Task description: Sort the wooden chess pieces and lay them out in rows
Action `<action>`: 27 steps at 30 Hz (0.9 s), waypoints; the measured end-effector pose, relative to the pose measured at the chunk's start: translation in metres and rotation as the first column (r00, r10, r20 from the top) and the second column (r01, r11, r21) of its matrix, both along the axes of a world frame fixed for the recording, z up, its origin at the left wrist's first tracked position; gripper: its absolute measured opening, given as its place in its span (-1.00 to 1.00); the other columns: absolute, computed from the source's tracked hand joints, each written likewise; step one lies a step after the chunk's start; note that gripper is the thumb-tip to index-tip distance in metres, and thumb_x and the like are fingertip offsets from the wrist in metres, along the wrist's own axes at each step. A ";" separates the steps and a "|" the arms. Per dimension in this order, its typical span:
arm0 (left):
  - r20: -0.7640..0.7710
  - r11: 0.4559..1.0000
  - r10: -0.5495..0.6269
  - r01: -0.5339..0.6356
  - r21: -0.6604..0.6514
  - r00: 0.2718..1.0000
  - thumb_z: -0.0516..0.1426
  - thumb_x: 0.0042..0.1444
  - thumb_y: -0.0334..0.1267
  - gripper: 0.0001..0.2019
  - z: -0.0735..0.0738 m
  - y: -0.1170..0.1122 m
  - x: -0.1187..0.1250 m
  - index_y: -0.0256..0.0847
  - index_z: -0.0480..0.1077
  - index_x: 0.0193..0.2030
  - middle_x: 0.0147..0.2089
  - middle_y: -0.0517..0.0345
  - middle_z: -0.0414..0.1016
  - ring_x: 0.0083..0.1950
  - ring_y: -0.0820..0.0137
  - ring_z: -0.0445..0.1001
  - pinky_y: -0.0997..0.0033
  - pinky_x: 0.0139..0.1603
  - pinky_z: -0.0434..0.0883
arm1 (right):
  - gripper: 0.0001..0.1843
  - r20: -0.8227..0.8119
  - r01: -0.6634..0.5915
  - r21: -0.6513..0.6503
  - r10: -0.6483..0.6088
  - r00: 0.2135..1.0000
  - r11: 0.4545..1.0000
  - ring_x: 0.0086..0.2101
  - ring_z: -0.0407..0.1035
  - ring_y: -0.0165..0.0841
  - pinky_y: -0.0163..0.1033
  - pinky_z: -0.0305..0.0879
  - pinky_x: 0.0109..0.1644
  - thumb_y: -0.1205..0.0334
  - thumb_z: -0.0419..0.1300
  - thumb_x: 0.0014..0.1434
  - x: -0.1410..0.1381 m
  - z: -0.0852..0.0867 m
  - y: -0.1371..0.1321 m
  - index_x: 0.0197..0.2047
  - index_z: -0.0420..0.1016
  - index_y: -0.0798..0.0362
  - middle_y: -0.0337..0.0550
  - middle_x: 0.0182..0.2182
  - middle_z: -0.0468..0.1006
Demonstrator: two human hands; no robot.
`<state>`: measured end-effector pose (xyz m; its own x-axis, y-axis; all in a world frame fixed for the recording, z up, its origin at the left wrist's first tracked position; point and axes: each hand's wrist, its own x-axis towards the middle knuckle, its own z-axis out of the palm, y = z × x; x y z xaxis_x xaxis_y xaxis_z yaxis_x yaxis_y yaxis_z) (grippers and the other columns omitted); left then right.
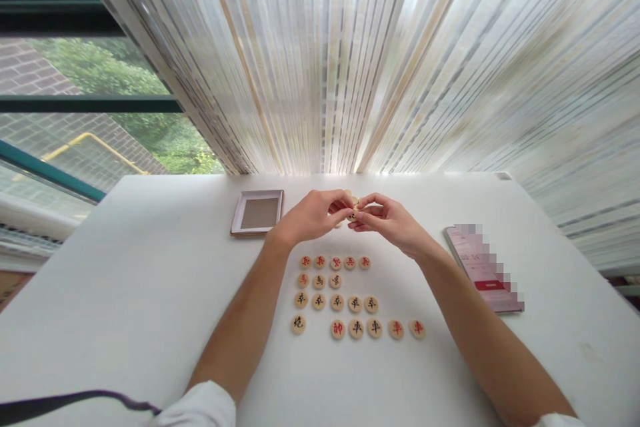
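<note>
Above the far middle of the white table (150, 267), both my hands meet at a round wooden Chinese chess piece (353, 216) with a black character. My left hand (320, 213) is closed, its thumb and fingertips at the piece's left side. My right hand (387, 219) pinches it from the right. More pale pieces (349, 194) show just behind my fingers, partly covered. Nearer me, pieces lie in rows: several red ones (336, 263), then one red (303, 281) and two black, then several black ones (337, 301), and a mixed front row (356, 329).
A shallow open box part (240, 215) with a grey-brown inside lies left of my hands. On the right is a flat pink object (473, 260), partly pixelated. Striped curtains (310, 67) hang behind the table, with a window (125, 103) at left.
</note>
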<state>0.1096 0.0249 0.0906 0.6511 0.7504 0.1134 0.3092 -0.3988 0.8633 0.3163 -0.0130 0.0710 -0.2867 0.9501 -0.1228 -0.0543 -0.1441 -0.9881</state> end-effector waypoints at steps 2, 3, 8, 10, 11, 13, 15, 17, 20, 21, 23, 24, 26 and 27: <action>-0.012 1.000 -0.001 0.001 0.003 1.000 0.13 0.29 -0.18 -0.83 -0.002 0.001 -0.001 -0.12 0.50 -0.07 -0.16 0.14 0.64 -0.15 0.35 0.60 0.28 -0.04 0.55 | -0.56 -0.001 0.031 -0.011 -0.031 1.000 0.999 -0.27 0.60 -0.23 0.04 0.48 0.01 -0.05 0.46 0.02 -0.001 -0.001 0.001 -0.22 0.42 0.03 -0.11 -0.33 0.68; -0.019 1.000 -0.005 0.006 0.007 1.000 0.14 0.29 -0.18 -0.82 -0.003 0.001 -0.001 -0.11 0.50 -0.05 -0.15 0.14 0.64 -0.13 0.35 0.60 0.28 -0.03 0.55 | -0.56 -0.005 0.045 -0.013 -0.045 0.999 0.999 -0.27 0.60 -0.23 0.04 0.48 0.01 -0.05 0.46 0.01 -0.001 -0.002 0.001 -0.23 0.42 0.03 -0.11 -0.33 0.68; -0.029 0.999 -0.030 0.030 0.011 0.999 0.19 0.23 -0.21 -0.78 -0.003 0.002 -0.002 -0.11 0.47 0.00 -0.15 0.13 0.64 -0.10 0.34 0.61 0.29 -0.01 0.55 | -0.56 -0.003 0.086 0.009 -0.086 0.996 0.996 -0.30 0.60 -0.23 0.03 0.49 -0.01 -0.08 0.46 0.00 0.001 -0.006 0.002 -0.24 0.44 0.03 -0.11 -0.34 0.68; -0.028 0.999 -0.026 0.027 0.018 0.999 0.20 0.23 -0.21 -0.79 -0.003 0.002 -0.002 -0.12 0.47 -0.01 -0.16 0.13 0.64 -0.12 0.34 0.61 0.30 -0.03 0.55 | -0.56 0.011 0.078 0.014 -0.078 0.997 0.997 -0.29 0.60 -0.22 0.02 0.49 -0.03 -0.08 0.45 0.02 0.002 -0.006 0.002 -0.23 0.45 0.03 -0.10 -0.34 0.69; -0.027 0.999 -0.026 0.026 0.026 0.999 0.19 0.23 -0.22 -0.80 -0.003 0.002 -0.001 -0.12 0.48 -0.01 -0.15 0.13 0.64 -0.12 0.34 0.60 0.30 -0.03 0.54 | -0.57 0.018 0.068 0.017 -0.069 0.997 0.998 -0.28 0.60 -0.21 0.02 0.49 -0.03 -0.08 0.45 0.03 0.003 -0.006 0.003 -0.22 0.45 0.03 -0.10 -0.34 0.69; -0.024 0.999 -0.029 0.030 0.041 0.999 0.18 0.24 -0.23 -0.79 -0.002 0.002 -0.001 -0.11 0.49 0.01 -0.13 0.13 0.63 -0.11 0.35 0.60 0.31 -0.02 0.54 | -0.58 0.027 0.048 0.025 -0.048 0.998 0.999 -0.26 0.61 -0.19 0.03 0.50 -0.02 -0.07 0.44 0.05 0.004 -0.006 0.003 -0.20 0.46 0.03 -0.08 -0.33 0.69; -0.017 0.998 -0.030 0.031 0.049 0.999 0.17 0.25 -0.24 -0.78 -0.002 0.002 0.000 -0.11 0.49 0.03 -0.11 0.13 0.63 -0.10 0.36 0.60 0.31 -0.01 0.53 | -0.58 0.033 0.040 0.035 -0.041 0.999 0.999 -0.23 0.61 -0.17 0.04 0.50 -0.02 -0.06 0.43 0.06 0.004 -0.005 0.003 -0.18 0.46 0.03 -0.07 -0.32 0.70; -0.006 0.998 -0.029 0.029 0.049 1.000 0.18 0.25 -0.24 -0.77 -0.001 0.001 0.001 -0.13 0.49 0.03 -0.12 0.12 0.63 -0.11 0.35 0.60 0.31 -0.01 0.53 | -0.57 0.038 0.049 0.044 -0.051 0.998 0.998 -0.25 0.61 -0.17 0.05 0.51 -0.04 -0.06 0.44 0.06 0.004 -0.005 0.002 -0.17 0.46 0.03 -0.08 -0.33 0.70; 0.008 0.999 -0.034 0.034 0.038 0.999 0.19 0.24 -0.23 -0.79 0.001 -0.001 0.003 -0.16 0.50 -0.01 -0.16 0.11 0.63 -0.13 0.34 0.60 0.32 -0.03 0.53 | -0.57 0.044 0.072 0.056 -0.075 0.996 0.996 -0.30 0.61 -0.19 0.02 0.53 -0.08 -0.06 0.45 0.04 0.002 -0.005 0.001 -0.19 0.47 0.03 -0.10 -0.38 0.69; 0.011 0.999 -0.037 0.036 0.038 0.999 0.19 0.23 -0.22 -0.80 0.002 -0.002 0.003 -0.17 0.50 -0.03 -0.17 0.12 0.63 -0.13 0.35 0.60 0.32 -0.03 0.52 | -0.58 0.047 0.076 0.056 -0.079 0.996 0.996 -0.30 0.61 -0.20 0.00 0.54 -0.09 -0.06 0.45 0.04 0.002 -0.005 0.001 -0.20 0.47 0.04 -0.10 -0.39 0.69; 0.008 0.998 -0.037 0.036 0.054 0.999 0.21 0.22 -0.22 -0.81 0.004 -0.004 0.004 -0.17 0.51 -0.06 -0.18 0.13 0.63 -0.14 0.35 0.59 0.34 -0.05 0.52 | -0.59 0.052 0.084 0.053 -0.086 0.995 0.995 -0.31 0.62 -0.20 -0.02 0.56 -0.12 -0.05 0.46 0.02 0.001 -0.005 0.000 -0.23 0.48 0.04 -0.10 -0.40 0.70; 0.004 0.997 -0.033 0.033 0.065 0.999 0.22 0.21 -0.21 -0.82 0.004 -0.005 0.005 -0.16 0.51 -0.06 -0.19 0.13 0.63 -0.15 0.35 0.59 0.34 -0.05 0.51 | -0.59 0.054 0.088 0.051 -0.091 0.994 0.995 -0.31 0.62 -0.19 -0.03 0.56 -0.13 -0.05 0.47 0.02 0.001 -0.005 0.000 -0.24 0.48 0.04 -0.10 -0.40 0.70; -0.009 0.996 -0.024 0.024 0.087 1.000 0.22 0.21 -0.19 -0.82 0.005 -0.006 0.005 -0.16 0.52 -0.08 -0.20 0.14 0.62 -0.17 0.36 0.58 0.35 -0.07 0.51 | -0.58 0.058 0.095 0.050 -0.098 0.993 0.994 -0.32 0.62 -0.18 -0.03 0.57 -0.16 -0.07 0.46 0.02 0.001 -0.004 0.000 -0.25 0.49 0.04 -0.09 -0.40 0.70; -0.015 0.995 -0.019 0.021 0.096 1.000 0.22 0.21 -0.19 -0.83 0.006 -0.006 0.005 -0.16 0.52 -0.09 -0.21 0.15 0.62 -0.18 0.36 0.58 0.35 -0.08 0.50 | -0.58 0.060 0.098 0.051 -0.101 0.993 0.994 -0.32 0.62 -0.18 -0.03 0.58 -0.16 -0.08 0.45 0.02 0.002 -0.004 0.000 -0.25 0.48 0.04 -0.08 -0.40 0.70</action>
